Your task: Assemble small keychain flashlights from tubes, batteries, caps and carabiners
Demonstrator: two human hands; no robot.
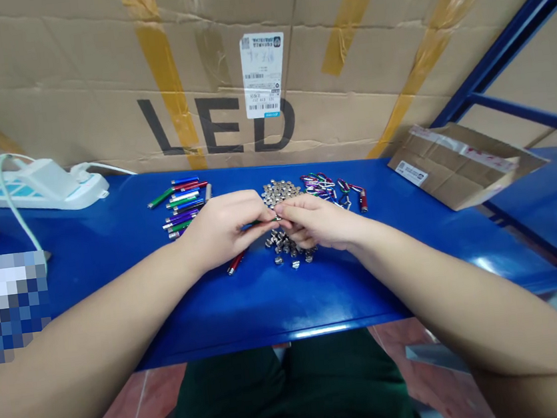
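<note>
The left hand (223, 232) is gripping a slim green metal penlight barrel (260, 223), its fingers clamped around it, while the right hand (318, 223) is pinching the barrel's tip with fingers together, above a heap of small silver metal caps (283, 249) on the glossy blue worktop (269, 307), beside a row of multicoloured metal penlights (180, 203).

Bright, even light from above leaves faint shadows under the left hand (223, 232) and right hand (320, 221), glare streaks the glossy blue table (290, 308), and wide-angle distortion bends the blue shelf frame (507, 55) at the right edge
</note>
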